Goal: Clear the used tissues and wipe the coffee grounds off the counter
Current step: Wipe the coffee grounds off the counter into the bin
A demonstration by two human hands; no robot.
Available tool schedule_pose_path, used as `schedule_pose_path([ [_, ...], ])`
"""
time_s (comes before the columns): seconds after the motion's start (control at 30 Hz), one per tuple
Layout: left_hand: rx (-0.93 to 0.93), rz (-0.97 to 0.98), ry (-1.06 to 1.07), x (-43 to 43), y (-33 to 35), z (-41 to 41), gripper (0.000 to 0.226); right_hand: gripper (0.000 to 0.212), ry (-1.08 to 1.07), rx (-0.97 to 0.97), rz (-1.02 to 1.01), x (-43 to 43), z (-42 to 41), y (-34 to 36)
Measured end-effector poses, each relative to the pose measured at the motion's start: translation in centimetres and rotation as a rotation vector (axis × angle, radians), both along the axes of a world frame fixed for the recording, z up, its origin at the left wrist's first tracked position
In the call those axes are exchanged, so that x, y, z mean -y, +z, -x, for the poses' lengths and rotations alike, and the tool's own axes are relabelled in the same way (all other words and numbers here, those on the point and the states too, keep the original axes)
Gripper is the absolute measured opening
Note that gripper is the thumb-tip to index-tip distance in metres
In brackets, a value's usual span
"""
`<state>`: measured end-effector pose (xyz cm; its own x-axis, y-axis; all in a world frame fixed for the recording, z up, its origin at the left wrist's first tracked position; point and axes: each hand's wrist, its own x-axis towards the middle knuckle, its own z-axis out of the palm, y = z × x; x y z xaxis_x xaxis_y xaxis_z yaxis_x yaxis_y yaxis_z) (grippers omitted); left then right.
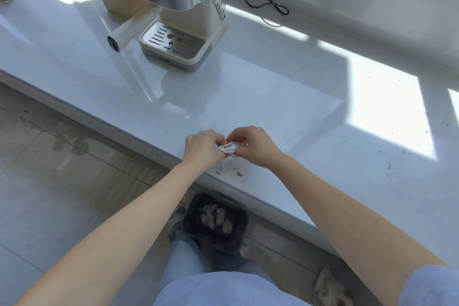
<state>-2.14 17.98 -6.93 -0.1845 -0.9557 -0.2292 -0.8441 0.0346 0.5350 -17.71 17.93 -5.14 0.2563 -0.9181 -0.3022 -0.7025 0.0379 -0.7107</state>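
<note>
Head view: pinching a crumpled tissue (pixel 227 149) with curled fingers of left hand (pixel 202 149) and right hand (pixel 253 146), just above the near edge of the counter (pixel 273 107), beside scattered coffee grounds (pixel 229 171).

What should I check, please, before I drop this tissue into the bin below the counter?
1. Grip: left hand and right hand both pinch the tissue: ok.
2. The bin is open, with room above the used tissues inside: ok.
3. The bin sits straight under the hands: cannot tell from this angle.
4. The grounds at the counter edge are wiped: not ok.
5. The specks farther right are wiped: not ok.
6. Floor litter: not ok, a crumpled wad lies there.
</note>
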Motion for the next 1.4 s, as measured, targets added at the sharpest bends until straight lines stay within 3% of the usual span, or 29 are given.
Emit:
schedule_pose_path([
  [0.13,0.017,0.09,0.031,0.2,-1.1,0.9,0.015,0.016,0.015,-0.171,0.106,0.5,0.1,-0.5],
  [0.27,-0.049,0.074,-0.022,-0.2,-2.3,0.5,0.033,0.022,0.048,-0.352,0.196,-0.5,0.6,-1.8],
  [0.5,-0.281,-0.004,0.082,0.3,-2.6,-1.6,0.031,0.026,0.098,-0.412,0.168,-3.8,0.0,-2.3],
  [0.63,-0.429,-0.063,0.196,-0.1,-2.5,-1.7,0.028,0.029,0.237,-0.364,0.075,-5.0,-1.0,-2.1],
  [0.7,-0.377,-0.006,0.21,-0.1,-2.6,-2.2,0.028,0.028,0.202,-0.248,0.028,-4.6,-1.3,-1.8],
  [0.77,-0.217,0.046,0.145,-0.1,-3.1,-3.1,0.031,0.027,0.035,-0.146,0.083,-3.1,-1.5,-1.8],
  [0.87,-0.172,-0.001,0.106,-0.2,-4.0,-4.1,0.04,0.028,-0.07,-0.158,0.199,-0.4,-2.5,-2.2],
  [0.97,-0.218,0.011,0.189,0.1,-4.4,-4.0,0.044,0.03,0.024,-0.247,0.217,0.5,-4.1,-3.2],
  [1.1,-0.025,0.024,0.119,-0.3,-5.3,-3.0,0.047,0.025,0.154,-0.316,0.263,0.3,-4.5,-3.5],
  [1.27,-0.031,0.013,0.161,-0.3,-5.5,-2.9,0.048,0.019,0.295,-0.324,0.266,-1.4,-3.5,-3.2],
  [1.4,0.085,0.033,0.142,0.0,-5.0,-2.7,0.043,0.019,0.384,-0.319,0.245,-3.7,-2.5,-2.7],
])
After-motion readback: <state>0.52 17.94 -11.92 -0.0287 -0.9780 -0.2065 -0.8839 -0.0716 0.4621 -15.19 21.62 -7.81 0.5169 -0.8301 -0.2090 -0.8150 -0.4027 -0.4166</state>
